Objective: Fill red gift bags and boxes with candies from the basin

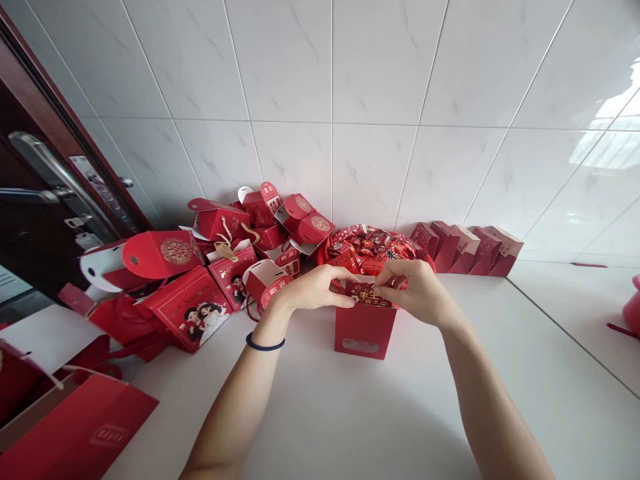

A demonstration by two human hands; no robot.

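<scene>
A small red gift box (364, 331) stands upright on the white tiled floor in front of me, its top open. Both my hands meet over its mouth. My left hand (314, 288) pinches the left end of a red candy packet (367, 294) with white characters. My right hand (419, 288) grips the packet's right end, fingers curled. The packet sits right at the box's opening. Just behind the box lies a heap of red wrapped sweets (369, 248). A dark band circles my left wrist.
Several red gift boxes (195, 310) with open flaps lie piled at the left, beside a dark door (35, 200). A row of flat folded boxes (467, 249) leans against the tiled wall at the right. A red paper bag (75, 427) sits near left.
</scene>
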